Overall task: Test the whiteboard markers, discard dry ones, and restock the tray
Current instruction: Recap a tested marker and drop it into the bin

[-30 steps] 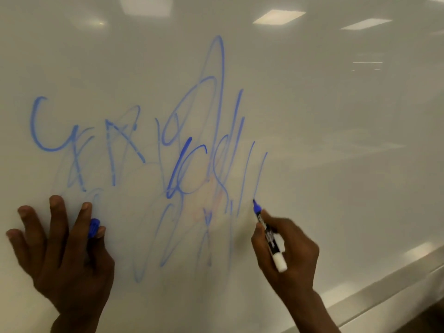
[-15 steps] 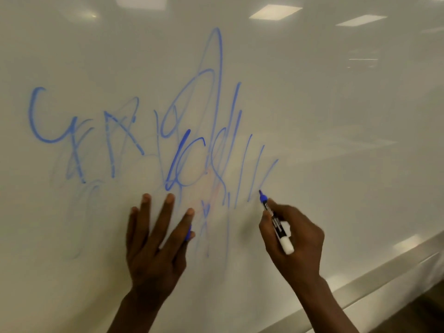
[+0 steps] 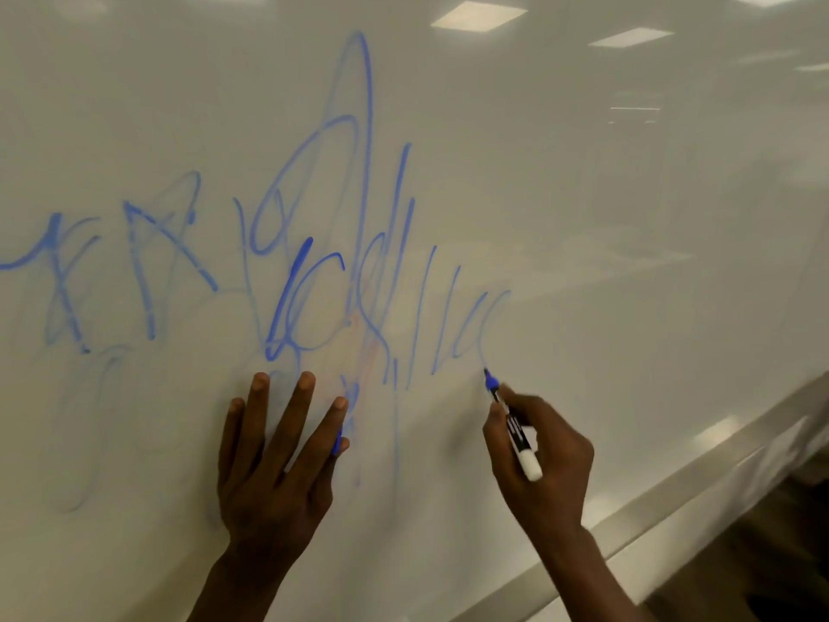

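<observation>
My right hand (image 3: 540, 460) grips a blue whiteboard marker (image 3: 516, 430) with a white barrel end, its blue tip touching the whiteboard (image 3: 628, 217) at the foot of a fresh curved stroke. My left hand (image 3: 273, 460) lies flat against the board with fingers spread, and a blue marker cap (image 3: 337, 444) is pinched between thumb and forefinger. Blue scribbles (image 3: 314, 285) cover the board's middle and left; some are bold, others faint or partly smeared.
A metal ledge (image 3: 673, 500) runs diagonally along the board's lower edge at the right. Ceiling lights reflect in the upper right of the board. Dark floor shows at the bottom right corner.
My left hand slid from the far left towards the middle, staying flat on the board. My right hand added more strokes, moving the marker rightwards, ending with a curved line.
</observation>
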Action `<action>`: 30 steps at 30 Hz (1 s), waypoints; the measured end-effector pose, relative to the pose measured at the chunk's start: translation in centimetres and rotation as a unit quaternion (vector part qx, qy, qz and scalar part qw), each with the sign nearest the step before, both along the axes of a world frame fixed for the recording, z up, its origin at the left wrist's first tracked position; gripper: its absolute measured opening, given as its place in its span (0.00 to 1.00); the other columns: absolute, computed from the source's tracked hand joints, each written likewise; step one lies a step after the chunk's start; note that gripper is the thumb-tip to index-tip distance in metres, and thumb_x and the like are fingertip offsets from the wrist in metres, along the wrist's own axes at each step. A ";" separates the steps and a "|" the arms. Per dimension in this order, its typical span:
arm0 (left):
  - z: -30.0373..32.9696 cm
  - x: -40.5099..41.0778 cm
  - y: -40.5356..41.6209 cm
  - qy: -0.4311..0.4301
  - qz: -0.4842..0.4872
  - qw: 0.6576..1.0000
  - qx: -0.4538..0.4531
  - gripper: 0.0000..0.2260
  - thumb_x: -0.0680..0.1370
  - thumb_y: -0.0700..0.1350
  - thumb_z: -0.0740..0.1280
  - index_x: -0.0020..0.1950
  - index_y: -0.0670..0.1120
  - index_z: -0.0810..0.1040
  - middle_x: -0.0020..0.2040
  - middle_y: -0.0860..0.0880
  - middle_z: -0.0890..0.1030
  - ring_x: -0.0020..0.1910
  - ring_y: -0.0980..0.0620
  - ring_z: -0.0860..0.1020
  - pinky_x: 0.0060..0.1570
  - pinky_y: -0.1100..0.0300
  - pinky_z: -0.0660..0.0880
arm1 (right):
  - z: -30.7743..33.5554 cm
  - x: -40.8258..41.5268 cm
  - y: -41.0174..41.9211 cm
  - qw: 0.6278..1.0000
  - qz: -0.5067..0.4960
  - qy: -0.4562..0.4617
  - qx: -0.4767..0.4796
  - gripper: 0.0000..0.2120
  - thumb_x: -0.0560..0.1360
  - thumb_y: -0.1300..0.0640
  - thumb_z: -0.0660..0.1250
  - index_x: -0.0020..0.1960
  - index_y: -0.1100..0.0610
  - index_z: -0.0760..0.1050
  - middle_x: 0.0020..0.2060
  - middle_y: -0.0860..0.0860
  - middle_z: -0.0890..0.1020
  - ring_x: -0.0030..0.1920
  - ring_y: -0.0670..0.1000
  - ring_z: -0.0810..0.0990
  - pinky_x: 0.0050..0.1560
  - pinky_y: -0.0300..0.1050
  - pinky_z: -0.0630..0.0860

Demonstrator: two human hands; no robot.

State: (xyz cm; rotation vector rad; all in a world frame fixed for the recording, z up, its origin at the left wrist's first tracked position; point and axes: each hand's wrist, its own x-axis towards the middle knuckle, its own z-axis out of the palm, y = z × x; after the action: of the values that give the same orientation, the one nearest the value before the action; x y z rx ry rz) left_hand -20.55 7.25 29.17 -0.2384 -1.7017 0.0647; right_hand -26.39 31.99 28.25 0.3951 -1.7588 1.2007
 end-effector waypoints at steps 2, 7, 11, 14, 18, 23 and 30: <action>0.0 0.0 0.1 -0.002 0.003 1.000 -0.005 0.16 0.83 0.48 0.65 0.70 0.46 0.74 0.67 0.38 0.77 0.78 0.37 0.64 0.75 0.40 0.62 | -1.8 0.9 -0.5 1.000 0.006 -0.023 0.019 0.09 0.76 0.50 0.68 0.48 0.54 0.83 0.36 0.43 0.83 0.34 0.46 0.82 0.34 0.51 0.78; 0.2 0.2 0.2 -0.010 -0.021 1.000 0.010 0.15 0.83 0.47 0.65 0.68 0.45 0.76 0.67 0.37 0.77 0.78 0.36 0.64 0.75 0.39 0.63 | -1.6 2.5 -1.2 0.999 0.042 -0.022 0.026 0.08 0.76 0.52 0.70 0.52 0.52 0.85 0.39 0.40 0.84 0.37 0.42 0.82 0.37 0.44 0.78; 0.3 1.2 0.4 -0.019 -0.044 0.999 0.022 0.14 0.83 0.47 0.64 0.67 0.43 0.75 0.66 0.36 0.77 0.78 0.37 0.62 0.75 0.40 0.62 | -0.5 3.5 -2.3 0.995 0.093 0.030 0.036 0.09 0.74 0.56 0.73 0.53 0.54 0.85 0.43 0.41 0.86 0.41 0.43 0.84 0.40 0.44 0.79; -0.1 2.2 0.0 -0.026 -0.032 0.999 0.031 0.15 0.83 0.46 0.64 0.68 0.43 0.74 0.66 0.35 0.76 0.79 0.37 0.62 0.75 0.38 0.62 | -1.1 3.8 -4.2 0.984 0.138 0.048 0.097 0.09 0.75 0.57 0.73 0.55 0.55 0.85 0.45 0.42 0.86 0.42 0.42 0.83 0.42 0.45 0.79; -0.9 3.5 -1.2 -0.025 -0.019 0.998 0.063 0.15 0.83 0.44 0.65 0.70 0.44 0.72 0.67 0.35 0.76 0.78 0.36 0.63 0.74 0.37 0.62 | -1.9 2.2 -3.1 0.984 0.128 0.063 0.106 0.09 0.75 0.58 0.73 0.54 0.57 0.85 0.44 0.46 0.87 0.40 0.47 0.84 0.41 0.49 0.78; -1.8 4.6 -1.8 -0.043 -0.012 0.997 0.068 0.15 0.83 0.44 0.65 0.69 0.42 0.73 0.66 0.34 0.76 0.77 0.35 0.63 0.74 0.37 0.63 | -1.4 -0.6 1.4 0.999 0.014 -0.033 -0.017 0.06 0.76 0.59 0.72 0.51 0.56 0.85 0.39 0.46 0.86 0.36 0.45 0.84 0.37 0.52 0.79; -2.6 3.8 1.3 -0.055 -0.055 0.993 0.084 0.14 0.83 0.45 0.65 0.67 0.43 0.76 0.66 0.36 0.77 0.76 0.34 0.65 0.73 0.38 0.65 | -3.8 2.6 -1.4 0.992 0.100 0.003 0.072 0.07 0.74 0.55 0.72 0.51 0.53 0.86 0.43 0.42 0.87 0.41 0.43 0.85 0.41 0.46 0.80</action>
State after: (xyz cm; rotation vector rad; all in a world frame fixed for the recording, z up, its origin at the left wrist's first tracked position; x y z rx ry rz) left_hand -16.71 8.50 26.60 -0.2118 -1.7903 -0.1758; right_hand -23.83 30.59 24.47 0.6727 -1.8389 1.2129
